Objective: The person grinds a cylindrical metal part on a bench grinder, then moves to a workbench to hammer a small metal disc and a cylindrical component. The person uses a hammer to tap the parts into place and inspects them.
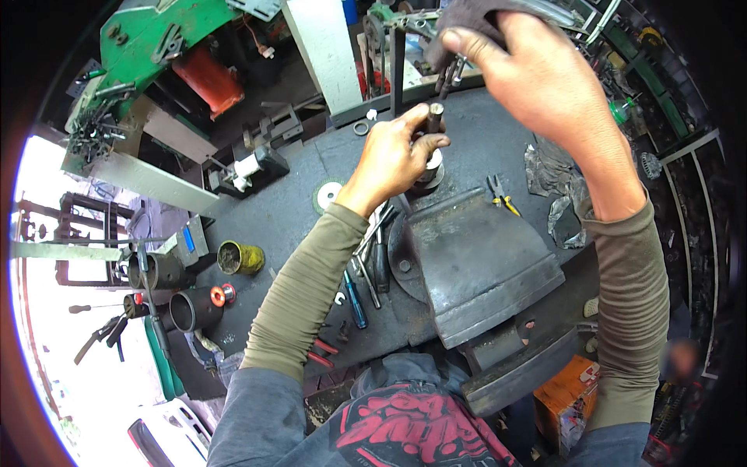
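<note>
My left hand (pixel 389 159) is closed around a dark metal rod (pixel 436 117) with a bare, shiny end, upright over the bench. Just below it a round metal piece (pixel 428 173) stands on the bench, partly covered by my fingers. Raised close to the camera at the top right, my right hand (pixel 537 78) grips a dark, rounded thing (pixel 473 29). The picture's upper edge and my fingers hide much of that thing, so its kind cannot be made out.
A big bench vise (pixel 482 257) fills the near middle. Around it lie yellow-handled pliers (pixel 503 196), a blue screwdriver (pixel 355 302), wrenches and a grinding disc (pixel 328 196). Crumpled dark sheeting (pixel 548 167) is at right. A yellow can (pixel 241 257) and pipe pieces (pixel 194 310) stand at left.
</note>
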Demonstrator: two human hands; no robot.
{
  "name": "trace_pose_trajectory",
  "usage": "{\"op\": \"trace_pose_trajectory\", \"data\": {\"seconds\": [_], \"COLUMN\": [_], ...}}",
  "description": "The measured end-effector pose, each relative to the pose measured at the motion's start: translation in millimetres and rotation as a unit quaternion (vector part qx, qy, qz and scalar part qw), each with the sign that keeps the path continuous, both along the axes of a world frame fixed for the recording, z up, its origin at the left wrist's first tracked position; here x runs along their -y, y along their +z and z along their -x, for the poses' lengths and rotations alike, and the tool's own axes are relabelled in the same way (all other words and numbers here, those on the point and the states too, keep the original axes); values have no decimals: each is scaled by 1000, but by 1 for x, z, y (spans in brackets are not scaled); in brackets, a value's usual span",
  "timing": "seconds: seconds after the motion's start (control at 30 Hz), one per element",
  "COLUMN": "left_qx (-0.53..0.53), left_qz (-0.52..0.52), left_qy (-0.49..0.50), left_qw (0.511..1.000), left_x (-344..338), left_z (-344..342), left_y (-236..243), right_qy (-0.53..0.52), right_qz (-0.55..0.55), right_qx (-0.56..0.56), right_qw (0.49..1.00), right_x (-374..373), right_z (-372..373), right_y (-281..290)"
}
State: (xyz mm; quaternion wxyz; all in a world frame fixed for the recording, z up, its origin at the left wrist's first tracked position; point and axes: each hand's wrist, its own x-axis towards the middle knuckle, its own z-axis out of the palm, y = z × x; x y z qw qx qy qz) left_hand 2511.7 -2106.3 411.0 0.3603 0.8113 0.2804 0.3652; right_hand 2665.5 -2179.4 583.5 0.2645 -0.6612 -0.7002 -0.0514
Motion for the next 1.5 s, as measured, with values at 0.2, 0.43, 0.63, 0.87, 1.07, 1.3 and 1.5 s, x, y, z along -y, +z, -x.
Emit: {"op": "trace_pose_trajectory", "data": {"seconds": [0.2,0.43,0.63,0.87,1.07,1.3,1.5], "left_qx": [14,46,13,-19,14,-5,33], "left_qz": [-29,-33,-41,43,-22,34,-24], "left_qy": [4,-15,5,-8,2,-13,-15], "left_qw": [999,998,999,999,1000,999,999], "left_x": [1,0,0,3,0,0,2], "left_z": [3,-3,1,2,3,-1,-1], "left_y": [1,0,-6,8,-1,4,2], "right_qy": [11,20,-65,-1,-36,-30,-75], "right_qz": [43,12,89,-38,52,45,113], "right_qx": [121,109,52,-17,101,119,81], "right_qw": [992,994,993,999,993,991,987], "right_x": [-2,0,-5,3,2,5,0], "right_z": [-2,-8,-4,-4,-3,-1,0], "right_y": [-19,-34,-16,2,-12,-26,-22]}}
